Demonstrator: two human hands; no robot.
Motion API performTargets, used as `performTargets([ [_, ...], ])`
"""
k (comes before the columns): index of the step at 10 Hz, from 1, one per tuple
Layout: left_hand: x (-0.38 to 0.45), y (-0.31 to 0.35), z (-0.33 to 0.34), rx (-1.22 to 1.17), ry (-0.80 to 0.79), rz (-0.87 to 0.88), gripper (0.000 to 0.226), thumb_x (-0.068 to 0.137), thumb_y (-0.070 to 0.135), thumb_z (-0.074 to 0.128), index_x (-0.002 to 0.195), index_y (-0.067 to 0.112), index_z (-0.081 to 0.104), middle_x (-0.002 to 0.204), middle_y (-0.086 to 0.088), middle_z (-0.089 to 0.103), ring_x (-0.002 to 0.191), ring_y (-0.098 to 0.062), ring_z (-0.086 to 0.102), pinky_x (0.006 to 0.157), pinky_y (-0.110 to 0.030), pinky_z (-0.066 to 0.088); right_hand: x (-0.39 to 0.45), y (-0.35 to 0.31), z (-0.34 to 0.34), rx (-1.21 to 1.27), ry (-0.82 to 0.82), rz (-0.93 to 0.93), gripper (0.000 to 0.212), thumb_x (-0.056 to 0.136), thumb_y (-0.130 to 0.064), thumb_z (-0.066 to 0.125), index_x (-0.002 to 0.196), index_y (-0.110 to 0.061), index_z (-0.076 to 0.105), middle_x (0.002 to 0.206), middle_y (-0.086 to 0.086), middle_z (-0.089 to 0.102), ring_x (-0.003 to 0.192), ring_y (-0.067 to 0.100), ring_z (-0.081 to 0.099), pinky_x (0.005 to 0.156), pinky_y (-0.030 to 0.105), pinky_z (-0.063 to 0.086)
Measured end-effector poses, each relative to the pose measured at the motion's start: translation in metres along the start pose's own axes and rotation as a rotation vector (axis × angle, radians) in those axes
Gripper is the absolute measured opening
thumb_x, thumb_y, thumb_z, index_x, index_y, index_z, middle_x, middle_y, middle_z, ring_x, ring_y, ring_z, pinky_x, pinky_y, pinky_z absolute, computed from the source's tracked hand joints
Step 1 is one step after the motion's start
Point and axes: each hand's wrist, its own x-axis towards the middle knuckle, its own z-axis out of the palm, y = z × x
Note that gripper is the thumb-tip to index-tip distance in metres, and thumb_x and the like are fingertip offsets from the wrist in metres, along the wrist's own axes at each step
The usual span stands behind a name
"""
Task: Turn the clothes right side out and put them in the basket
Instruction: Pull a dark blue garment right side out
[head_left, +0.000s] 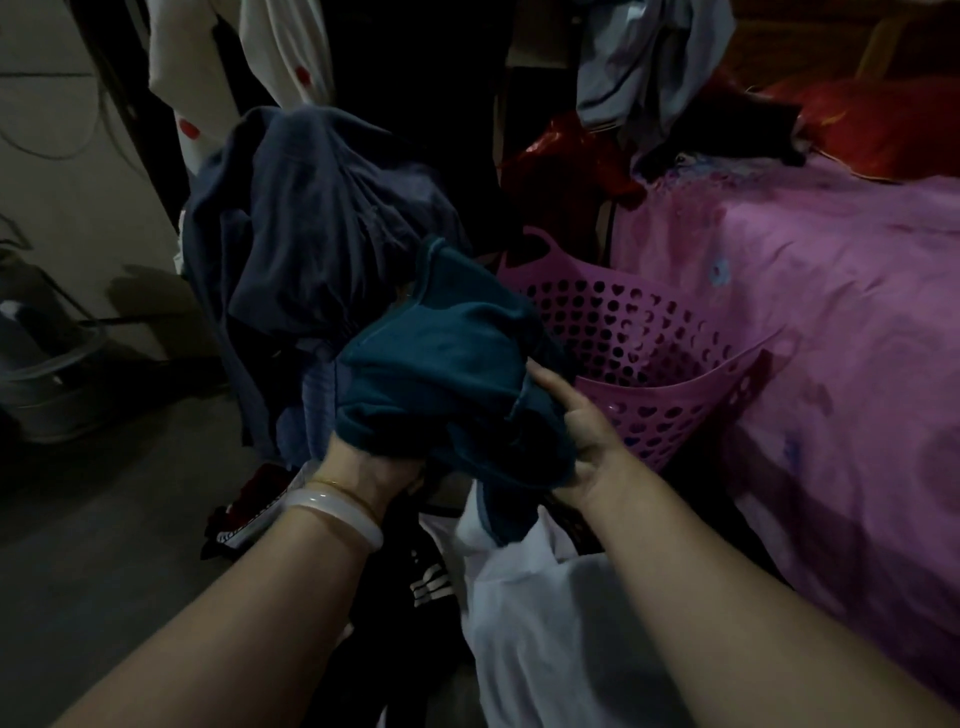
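I hold a teal garment (441, 364) bunched up in front of me, just left of the pink perforated basket (649, 379). My left hand (363, 467) grips the garment's lower edge from below, fingers buried in the cloth. My right hand (582, 431) holds its right side, thumb on top and fingers hidden under the fabric. A dark navy garment (311, 223) hangs bunched behind the teal one. The basket tilts toward me and looks empty inside.
A bed with a pink cover (831, 312) fills the right side, red cushions (883, 124) at its far end. A white cloth (545, 597) and dark striped clothing (426, 582) lie below my arms. White spotted fabric (208, 78) hangs at top left. Grey floor (104, 493) lies left.
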Motion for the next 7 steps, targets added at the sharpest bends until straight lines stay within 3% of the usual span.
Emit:
performTargets([
  [1,0.016,0.003,-0.005,-0.493,-0.485,-0.25,0.028,0.094,0.014,0.044,0.113,0.007,0.064,0.119,-0.02,0.064,0.102,-0.036,0.065,0.067,-0.044,0.06,-0.003,-0.021,0.0,-0.115,0.231,-0.093,0.041,0.079,-0.026,0.073,0.114,-0.006,0.07,0.109,0.016,0.073,0.09,0.033,0.072,0.076,0.045,0.06],
  [2,0.017,-0.001,-0.019,-0.364,-0.636,-0.112,0.058,0.058,0.0,0.063,0.115,0.003,0.061,0.114,-0.02,0.067,0.1,-0.041,0.064,0.079,-0.061,0.052,-0.004,-0.035,-0.002,-0.198,0.328,-0.234,0.042,0.075,-0.017,0.079,0.113,-0.002,0.069,0.102,0.017,0.074,0.087,0.034,0.073,0.07,0.045,0.06],
  [3,0.017,0.017,-0.014,-0.413,-0.781,-0.078,0.072,0.061,0.03,0.072,0.127,0.009,0.054,0.131,-0.016,0.06,0.118,-0.041,0.058,0.091,-0.066,0.045,-0.006,-0.051,0.001,-0.224,0.374,-0.328,0.042,0.073,-0.014,0.081,0.111,0.0,0.069,0.101,0.017,0.074,0.087,0.035,0.073,0.075,0.05,0.06],
  [4,0.013,0.041,0.036,-0.23,-0.601,-0.131,0.076,0.068,0.062,0.066,0.129,0.017,0.058,0.126,-0.012,0.065,0.114,-0.035,0.062,0.088,-0.058,0.051,-0.004,-0.066,0.002,-0.23,0.33,-0.355,0.047,0.072,-0.015,0.081,0.115,-0.002,0.068,0.108,0.018,0.072,0.095,0.038,0.071,0.085,0.056,0.055],
  [5,0.017,0.062,0.097,-0.193,-0.415,-0.083,0.045,0.083,0.034,0.068,0.122,0.011,0.064,0.113,-0.014,0.071,0.095,-0.028,0.071,0.074,-0.039,0.06,0.005,-0.094,0.0,-0.158,0.324,-0.428,0.056,0.07,-0.016,0.082,0.122,-0.008,0.065,0.114,0.016,0.071,0.1,0.038,0.069,0.087,0.058,0.053],
  [6,0.032,0.083,0.144,-0.274,-0.355,0.06,0.048,0.083,0.012,0.069,0.129,0.004,0.056,0.121,-0.021,0.065,0.105,-0.036,0.066,0.091,-0.051,0.053,0.014,-0.135,-0.007,-0.137,0.382,-0.551,0.06,0.069,-0.019,0.084,0.125,-0.009,0.063,0.119,0.016,0.068,0.105,0.038,0.067,0.092,0.057,0.051],
  [7,0.05,0.098,0.174,-0.243,-0.266,0.176,0.069,0.074,0.006,0.077,0.135,0.005,0.046,0.117,-0.022,0.066,0.096,-0.038,0.069,0.083,-0.054,0.056,0.024,-0.17,-0.02,-0.177,0.528,-0.638,0.064,0.066,-0.024,0.087,0.124,-0.009,0.063,0.114,0.015,0.07,0.099,0.036,0.069,0.089,0.054,0.054],
])
